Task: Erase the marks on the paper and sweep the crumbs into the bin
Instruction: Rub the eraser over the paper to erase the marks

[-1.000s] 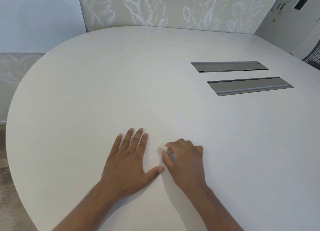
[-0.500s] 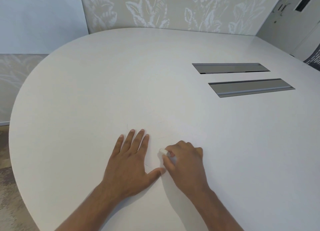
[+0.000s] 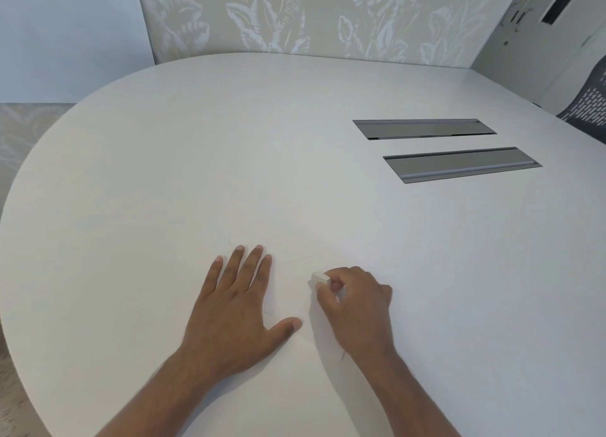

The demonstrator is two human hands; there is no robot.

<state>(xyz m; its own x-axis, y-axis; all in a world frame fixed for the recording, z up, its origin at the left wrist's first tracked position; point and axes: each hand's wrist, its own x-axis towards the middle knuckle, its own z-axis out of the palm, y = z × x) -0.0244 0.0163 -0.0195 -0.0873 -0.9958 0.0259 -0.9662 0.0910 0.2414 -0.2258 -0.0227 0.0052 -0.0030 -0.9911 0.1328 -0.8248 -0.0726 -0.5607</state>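
A white sheet of paper (image 3: 288, 367) lies on the white table, hard to tell apart from it; faint pencil lines (image 3: 300, 258) show on it. My left hand (image 3: 236, 308) rests flat on the sheet, fingers spread, palm down. Just to its right, my right hand (image 3: 355, 302) pinches a small white eraser (image 3: 320, 278) whose tip touches the paper. No bin is in view. Crumbs are too small to make out.
The large rounded white table (image 3: 196, 161) fills the view. Two grey cable-slot covers (image 3: 424, 129) (image 3: 462, 165) sit at the right rear. A dark mesh chair (image 3: 587, 108) stands at the far right edge. A leaf-patterned wall panel (image 3: 311, 16) stands behind.
My right hand with the eraser has shifted slightly up and to the right along the paper. My left hand stays pressed flat in place.
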